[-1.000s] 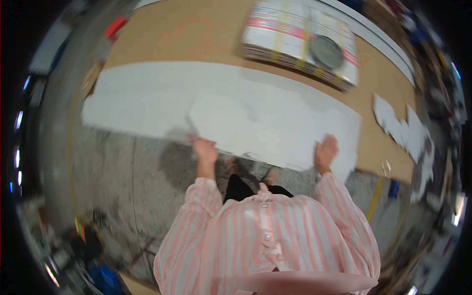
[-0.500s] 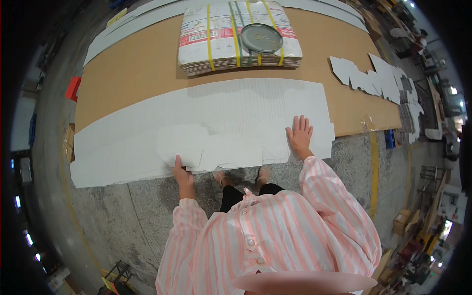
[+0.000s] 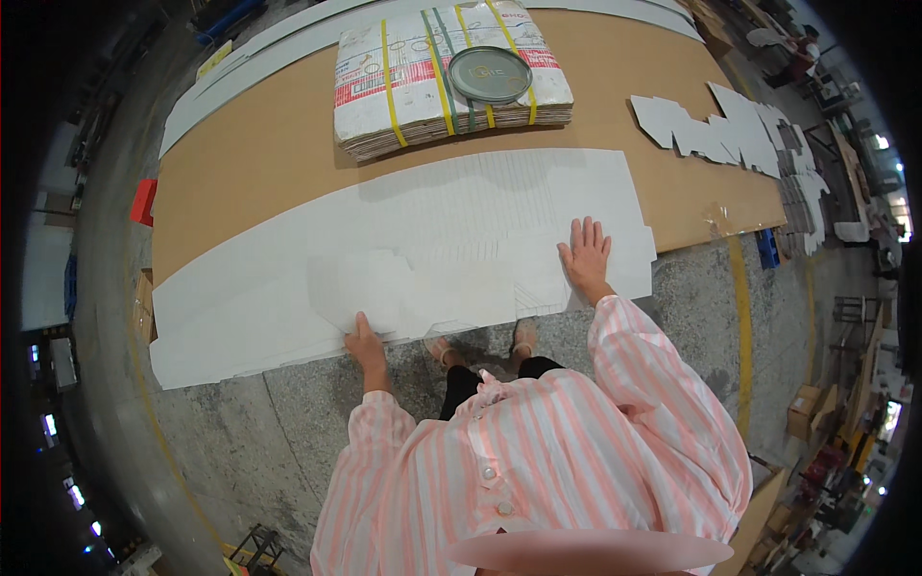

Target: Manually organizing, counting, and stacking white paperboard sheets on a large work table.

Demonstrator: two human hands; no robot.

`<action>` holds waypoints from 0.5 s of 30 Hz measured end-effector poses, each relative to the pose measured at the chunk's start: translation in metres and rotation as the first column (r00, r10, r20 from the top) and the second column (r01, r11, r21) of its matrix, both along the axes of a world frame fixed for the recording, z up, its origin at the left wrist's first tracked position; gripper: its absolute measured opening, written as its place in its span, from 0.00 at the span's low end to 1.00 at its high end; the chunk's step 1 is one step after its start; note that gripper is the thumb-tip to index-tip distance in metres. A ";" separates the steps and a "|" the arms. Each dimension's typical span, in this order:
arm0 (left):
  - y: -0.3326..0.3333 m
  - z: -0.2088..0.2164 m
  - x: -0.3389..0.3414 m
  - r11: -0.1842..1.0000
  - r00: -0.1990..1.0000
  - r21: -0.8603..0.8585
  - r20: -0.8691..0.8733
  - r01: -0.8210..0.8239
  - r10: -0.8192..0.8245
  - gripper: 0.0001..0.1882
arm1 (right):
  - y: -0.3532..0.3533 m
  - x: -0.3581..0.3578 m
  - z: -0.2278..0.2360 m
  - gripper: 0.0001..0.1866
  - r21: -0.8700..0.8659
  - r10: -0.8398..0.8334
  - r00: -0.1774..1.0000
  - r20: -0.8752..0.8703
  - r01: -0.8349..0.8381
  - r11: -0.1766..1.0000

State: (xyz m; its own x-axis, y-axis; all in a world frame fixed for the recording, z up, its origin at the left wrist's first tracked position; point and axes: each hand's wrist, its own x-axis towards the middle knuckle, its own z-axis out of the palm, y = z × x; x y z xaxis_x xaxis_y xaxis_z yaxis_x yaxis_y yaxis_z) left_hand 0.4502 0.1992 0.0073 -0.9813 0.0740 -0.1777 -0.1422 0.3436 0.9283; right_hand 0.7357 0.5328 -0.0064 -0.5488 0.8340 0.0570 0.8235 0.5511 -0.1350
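A large white cardboard sheet [image 3: 235, 288] spans the near side of the table. On top of it lies a smaller white die-cut cardboard piece [image 3: 471, 288] with a notched outline. My left hand [image 3: 367, 350] pinches the near edge of the cardboard, thumb on top and fingers hidden beneath; which layers it grips I cannot tell. Flat on the right part of the white cardboard rests my right hand [image 3: 587, 257], palm down with fingers spread.
Brown cardboard [image 3: 307, 192] covers the table. Beyond the sheet sits a strapped bundle of flattened cartons [image 3: 384, 106], topped by a round grey-green lid [image 3: 490, 75]. Several die-cut white pieces [image 3: 706, 134] lie at the right. A red box [image 3: 143, 203] is at the left edge.
The view has tilted slightly. My left hand still holds the near edge, with the thumb shifted a little and the dark gap beside it gone. My right hand stays flat on the cardboard.
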 end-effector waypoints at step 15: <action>-0.016 0.011 -0.033 0.922 0.940 -0.379 -0.278 0.080 -0.196 0.12 | -0.003 0.002 -0.008 0.33 0.030 0.031 0.998 0.060 -0.033 0.999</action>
State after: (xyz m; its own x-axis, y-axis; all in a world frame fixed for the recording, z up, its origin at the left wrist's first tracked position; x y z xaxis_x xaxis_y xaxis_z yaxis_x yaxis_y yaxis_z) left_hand 0.4173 0.1831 0.0185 -0.9757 0.2008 0.0880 0.2005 0.6551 0.7284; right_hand 0.7376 0.5302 -0.0142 -0.5786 0.8141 0.0492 0.8113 0.5807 -0.0686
